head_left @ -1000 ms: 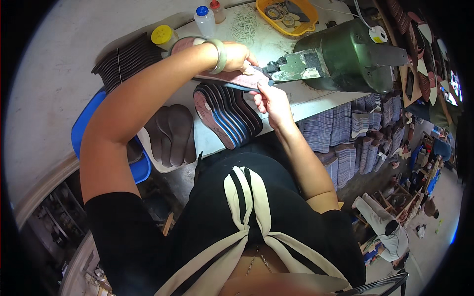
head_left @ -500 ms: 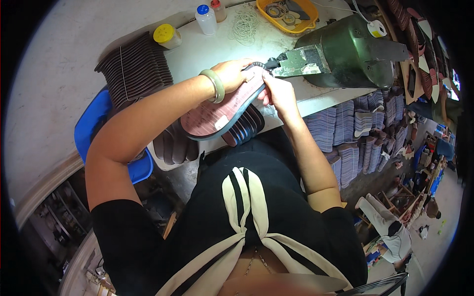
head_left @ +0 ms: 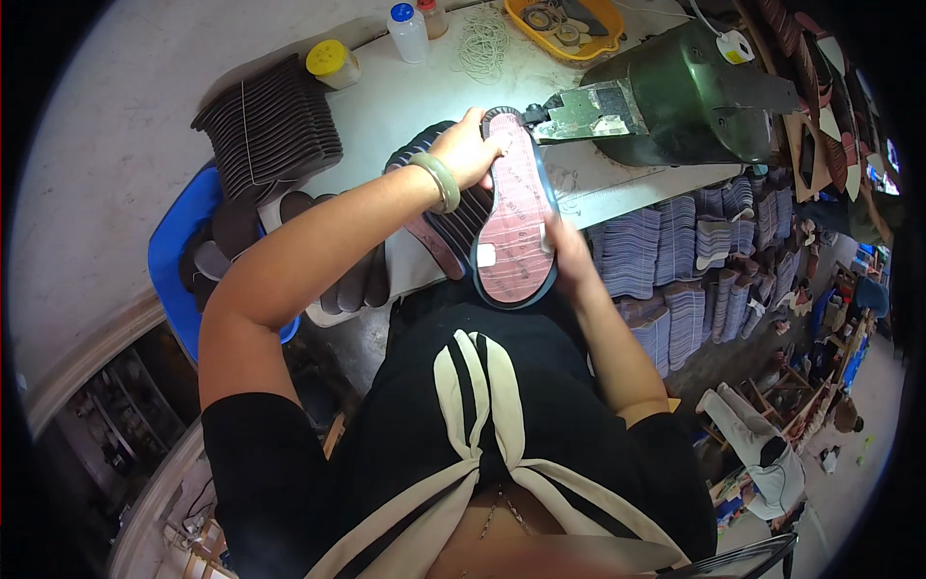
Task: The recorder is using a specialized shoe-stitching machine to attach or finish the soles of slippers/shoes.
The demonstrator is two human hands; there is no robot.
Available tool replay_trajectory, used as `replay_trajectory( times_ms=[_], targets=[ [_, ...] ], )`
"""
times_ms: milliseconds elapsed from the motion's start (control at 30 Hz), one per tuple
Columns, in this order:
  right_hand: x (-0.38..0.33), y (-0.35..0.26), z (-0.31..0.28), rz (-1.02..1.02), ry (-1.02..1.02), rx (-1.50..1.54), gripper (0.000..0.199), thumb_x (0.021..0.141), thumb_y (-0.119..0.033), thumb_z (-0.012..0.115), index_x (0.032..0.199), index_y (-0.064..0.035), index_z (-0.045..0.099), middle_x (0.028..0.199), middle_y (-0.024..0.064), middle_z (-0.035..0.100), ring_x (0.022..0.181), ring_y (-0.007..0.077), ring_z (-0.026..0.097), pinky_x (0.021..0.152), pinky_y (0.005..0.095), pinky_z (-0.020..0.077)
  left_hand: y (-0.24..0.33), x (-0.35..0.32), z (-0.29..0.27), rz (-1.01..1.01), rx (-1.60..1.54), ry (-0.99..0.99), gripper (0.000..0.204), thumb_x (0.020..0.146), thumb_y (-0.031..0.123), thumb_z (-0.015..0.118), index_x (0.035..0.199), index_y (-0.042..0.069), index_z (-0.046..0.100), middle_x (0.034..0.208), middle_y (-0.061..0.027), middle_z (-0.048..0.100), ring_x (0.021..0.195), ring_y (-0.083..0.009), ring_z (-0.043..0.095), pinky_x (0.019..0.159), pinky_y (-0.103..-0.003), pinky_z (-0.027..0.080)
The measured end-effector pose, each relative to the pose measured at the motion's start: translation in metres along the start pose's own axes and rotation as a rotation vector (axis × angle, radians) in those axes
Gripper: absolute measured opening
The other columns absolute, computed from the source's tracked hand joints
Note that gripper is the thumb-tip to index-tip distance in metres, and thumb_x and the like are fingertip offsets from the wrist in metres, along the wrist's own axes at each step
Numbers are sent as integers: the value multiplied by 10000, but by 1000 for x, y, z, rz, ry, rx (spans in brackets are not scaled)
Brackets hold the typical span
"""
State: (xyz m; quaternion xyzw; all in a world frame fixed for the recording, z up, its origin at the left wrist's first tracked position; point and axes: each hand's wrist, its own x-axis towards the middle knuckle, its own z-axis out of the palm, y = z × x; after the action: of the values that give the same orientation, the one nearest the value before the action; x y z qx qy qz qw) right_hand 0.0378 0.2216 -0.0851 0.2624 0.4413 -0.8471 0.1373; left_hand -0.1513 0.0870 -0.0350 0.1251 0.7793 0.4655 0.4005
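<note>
A long shoe sole (head_left: 521, 217) with a pink, line-patterned face and a dark blue rim stands nearly upright in front of me. Its narrow end touches or nearly touches the small black head of a green sewing-type machine (head_left: 666, 106). My left hand (head_left: 471, 152), a pale green bangle at its wrist, grips the sole's upper left side, thumb on the pink face. My right hand (head_left: 571, 253), a little blurred, holds the lower right edge, its other fingers hidden behind. A white patch shows near the wide end. Beside my left hand lies a stack of dark striped soles (head_left: 453, 217).
A bundle of tied brown soles (head_left: 265, 130) and a blue basin (head_left: 174, 261) are at left. A yellow-lidded jar (head_left: 331, 63), a blue-capped bottle (head_left: 409, 37), coiled cord (head_left: 482, 43) and a yellow basket (head_left: 579, 46) line the far side. Striped sole stacks (head_left: 637, 246) stand at right.
The sole has swung from a slant toward the lower left to nearly upright. My right hand has moved down from the narrow end to the wide end's right edge.
</note>
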Motion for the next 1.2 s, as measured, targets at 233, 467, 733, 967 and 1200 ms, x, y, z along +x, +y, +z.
replay_trajectory(
  times_ms=[233,467,733,967,1200],
  targets=[
    [-49,11,37,16,-158,-6,344,874,-222,568,1109,28,539,944,137,646,810,193,635,788,321,494,9,9,-2,-84,155,161,494,828,271,555,1189,-29,403,823,-182,648,703,-257,660,690,-354,503],
    [-10,21,41,-26,-148,82,301,901,-212,524,1066,36,568,925,132,643,765,172,621,699,287,499,-36,58,-7,283,337,571,468,823,307,605,1159,12,468,749,-78,625,653,-174,611,643,-312,489],
    [25,16,46,-86,-123,125,298,905,-188,485,1040,63,575,898,144,643,738,180,616,679,282,486,-30,76,-28,225,253,631,494,820,286,638,1167,-33,491,823,-106,631,740,-184,606,681,-301,475],
    [37,-4,58,-91,-50,67,322,896,-216,495,925,80,620,765,127,648,645,157,601,613,244,456,-72,103,-54,71,-53,564,526,808,343,622,1174,-17,509,1120,-243,574,1072,-349,548,912,-388,420],
    [54,-16,59,-136,36,-2,364,896,-249,490,855,81,639,691,97,644,565,115,563,544,211,417,9,57,-62,432,893,665,701,825,492,529,1297,-16,427,1348,-226,411,1255,-306,405,1048,-389,307]
  ],
)
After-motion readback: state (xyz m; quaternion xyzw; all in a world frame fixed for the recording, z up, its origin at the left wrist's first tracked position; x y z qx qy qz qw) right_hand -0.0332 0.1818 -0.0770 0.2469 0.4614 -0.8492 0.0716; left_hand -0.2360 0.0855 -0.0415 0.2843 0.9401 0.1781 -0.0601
